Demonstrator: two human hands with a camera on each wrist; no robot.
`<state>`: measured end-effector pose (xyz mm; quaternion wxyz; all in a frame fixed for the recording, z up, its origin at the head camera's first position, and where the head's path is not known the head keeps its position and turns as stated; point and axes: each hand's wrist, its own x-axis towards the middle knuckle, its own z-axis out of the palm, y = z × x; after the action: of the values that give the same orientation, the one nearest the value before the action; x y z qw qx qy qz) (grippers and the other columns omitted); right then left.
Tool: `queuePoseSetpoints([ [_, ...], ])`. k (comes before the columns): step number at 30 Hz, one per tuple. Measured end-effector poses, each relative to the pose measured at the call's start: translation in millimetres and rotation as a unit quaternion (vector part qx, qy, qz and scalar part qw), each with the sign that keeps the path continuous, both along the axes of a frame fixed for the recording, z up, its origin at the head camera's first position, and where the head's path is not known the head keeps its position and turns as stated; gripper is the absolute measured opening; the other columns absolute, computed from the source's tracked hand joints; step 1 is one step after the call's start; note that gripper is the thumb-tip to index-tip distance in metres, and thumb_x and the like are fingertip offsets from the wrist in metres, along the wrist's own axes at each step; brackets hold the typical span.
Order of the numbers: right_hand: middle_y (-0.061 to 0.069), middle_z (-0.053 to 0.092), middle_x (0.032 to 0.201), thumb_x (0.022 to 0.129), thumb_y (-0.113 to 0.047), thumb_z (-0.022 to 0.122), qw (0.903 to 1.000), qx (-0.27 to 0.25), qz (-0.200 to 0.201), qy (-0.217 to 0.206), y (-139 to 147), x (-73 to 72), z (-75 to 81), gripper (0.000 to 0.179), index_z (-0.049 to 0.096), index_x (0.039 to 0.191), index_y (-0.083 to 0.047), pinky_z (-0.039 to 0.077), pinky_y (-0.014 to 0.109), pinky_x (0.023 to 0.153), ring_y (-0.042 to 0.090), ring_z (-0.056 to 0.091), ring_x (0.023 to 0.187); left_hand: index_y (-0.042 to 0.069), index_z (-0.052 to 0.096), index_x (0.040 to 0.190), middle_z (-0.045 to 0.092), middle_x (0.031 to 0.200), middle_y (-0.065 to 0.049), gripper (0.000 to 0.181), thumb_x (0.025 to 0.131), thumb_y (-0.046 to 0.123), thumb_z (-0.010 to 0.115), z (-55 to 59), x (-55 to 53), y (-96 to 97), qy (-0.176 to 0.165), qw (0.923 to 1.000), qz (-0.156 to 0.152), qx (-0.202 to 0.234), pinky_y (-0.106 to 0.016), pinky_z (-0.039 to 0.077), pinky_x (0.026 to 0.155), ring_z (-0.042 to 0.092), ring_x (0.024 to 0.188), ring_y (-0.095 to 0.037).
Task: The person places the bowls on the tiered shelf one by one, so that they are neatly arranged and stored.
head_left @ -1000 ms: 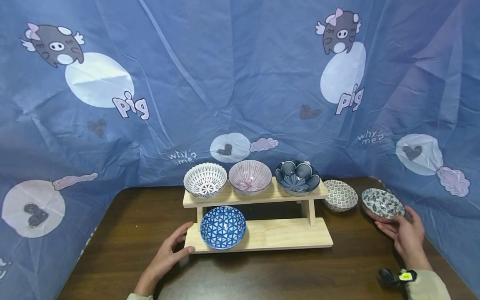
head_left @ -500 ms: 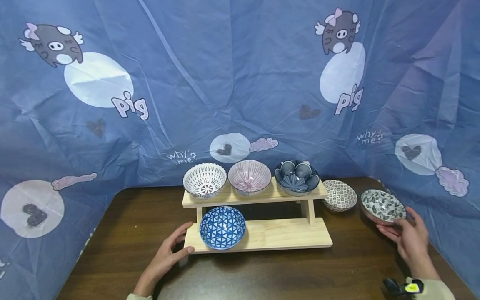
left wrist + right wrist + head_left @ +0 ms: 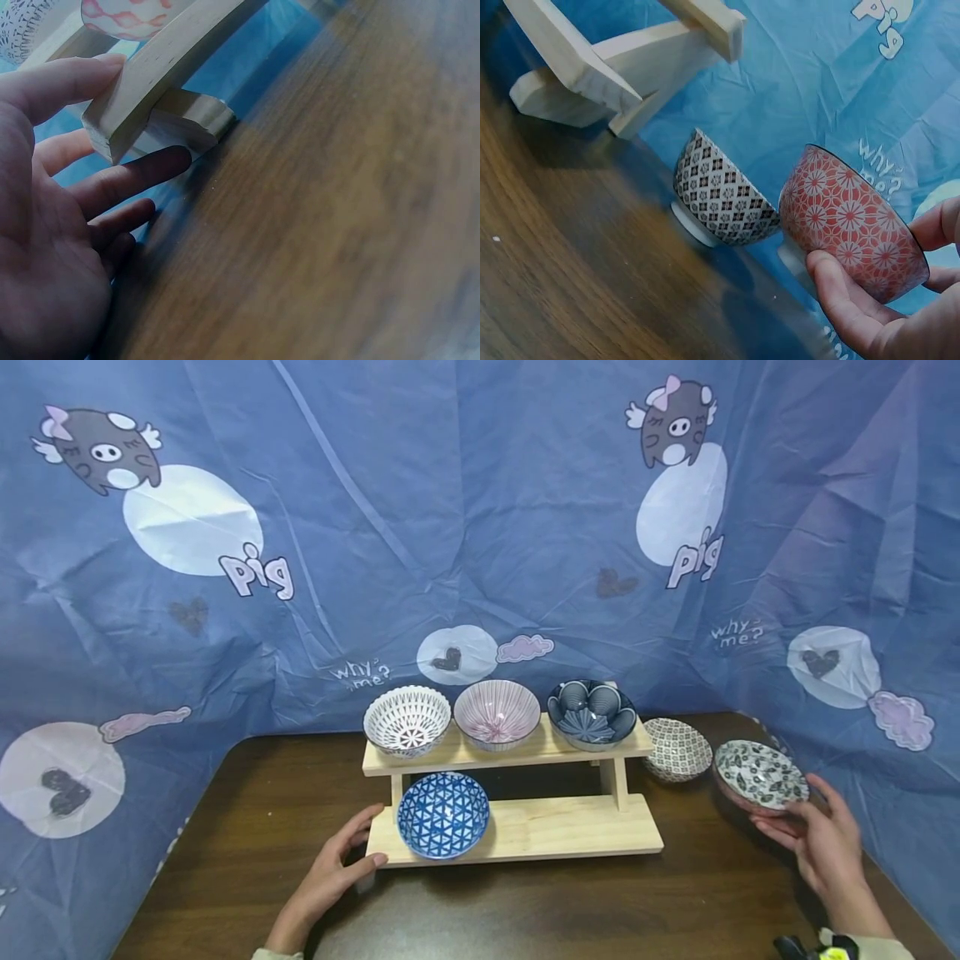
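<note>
At the right side of the table my right hand [image 3: 828,847] holds a small bowl [image 3: 760,774], its leaf-patterned inside facing up. The right wrist view shows the same bowl's red, flower-patterned outside [image 3: 847,217]; my thumb lies near its foot and my fingers at the rim. Beside it stands a bowl with a small checked pattern [image 3: 677,749]. My left hand [image 3: 330,872] grips the left end of a two-tier wooden stand [image 3: 570,828] at the lower shelf, thumb at the front corner. A blue triangle-patterned bowl [image 3: 444,816] sits on that shelf, near the left hand.
On the upper shelf are a white lattice-patterned bowl [image 3: 407,720], a pink-striped bowl [image 3: 497,716] and a dark blue bowl [image 3: 591,716]. A blue printed cloth [image 3: 480,527] hangs behind and beside the brown table [image 3: 525,910]. Near my right wrist is a black strap [image 3: 813,947].
My right hand and wrist have shifted slightly toward the front right, and the held bowl's position and tilt have changed a little. My left hand stays at the stand's end.
</note>
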<state>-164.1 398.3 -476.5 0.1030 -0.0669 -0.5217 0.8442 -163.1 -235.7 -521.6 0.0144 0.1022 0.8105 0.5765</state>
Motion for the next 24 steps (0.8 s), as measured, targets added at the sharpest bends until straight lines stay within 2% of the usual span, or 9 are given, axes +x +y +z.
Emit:
queuePoseSetpoints([
  [4,-0.003,0.060,0.098,0.101,0.008,0.040,0.9998,0.004,0.018,0.011,-3,3.8,1.2,0.059,0.021,0.147,-0.024,0.061,0.039,0.064,0.028,0.075,0.070,0.003,0.043,0.149,0.063,0.134,-0.022,0.068,0.087,0.010,0.072,0.0,0.4,-0.1,-0.007,1.0000,0.005,-0.001,-0.035,0.041,0.100,0.061,0.107,0.001],
  [9,-0.002,0.065,0.097,0.101,0.009,0.037,0.9990,0.009,0.039,0.021,-8,9.2,3.0,0.060,0.021,0.150,-0.022,0.061,0.037,0.065,0.028,0.075,0.072,0.003,0.043,0.148,0.062,0.134,-0.023,0.068,0.087,0.010,0.073,-0.3,0.7,0.3,-0.009,0.9999,0.008,-0.006,-0.041,0.038,0.102,0.061,0.107,0.001],
  [11,-0.003,0.066,0.098,0.101,0.009,0.035,0.9986,0.010,0.045,0.027,-9,11.7,3.5,0.062,0.019,0.152,-0.022,0.061,0.037,0.066,0.028,0.075,0.072,0.003,0.044,0.148,0.062,0.134,-0.023,0.068,0.087,0.010,0.073,-0.3,0.8,0.4,-0.010,0.9999,0.008,-0.005,-0.039,0.040,0.101,0.061,0.107,0.001],
  [14,-0.005,0.064,0.101,0.100,0.011,0.032,0.9978,0.007,0.053,0.038,-12,16.1,3.3,0.063,0.019,0.152,-0.021,0.061,0.037,0.065,0.028,0.075,0.073,0.002,0.043,0.148,0.063,0.132,-0.026,0.068,0.087,0.009,0.072,-0.5,0.8,0.3,-0.010,0.9999,0.005,0.003,-0.030,0.044,0.096,0.062,0.106,0.002],
  [18,-0.004,0.064,0.103,0.099,0.014,0.030,0.9966,0.004,0.061,0.055,-17,20.2,3.4,0.059,0.027,0.146,-0.022,0.061,0.037,0.065,0.028,0.076,0.073,0.001,0.042,0.148,0.062,0.132,-0.028,0.068,0.088,0.009,0.072,-0.8,0.8,-0.2,-0.006,0.9999,0.000,0.008,-0.020,0.045,0.090,0.061,0.105,0.003],
  [24,0.007,0.070,0.100,0.099,0.017,0.027,0.9926,-0.019,0.087,0.083,-28,23.8,6.3,0.055,0.043,0.134,-0.023,0.061,0.039,0.066,0.030,0.076,0.074,0.001,0.042,0.148,0.061,0.134,-0.027,0.068,0.088,0.009,0.072,-0.6,0.7,0.0,-0.005,1.0000,0.001,0.005,-0.021,0.045,0.092,0.061,0.106,0.002],
])
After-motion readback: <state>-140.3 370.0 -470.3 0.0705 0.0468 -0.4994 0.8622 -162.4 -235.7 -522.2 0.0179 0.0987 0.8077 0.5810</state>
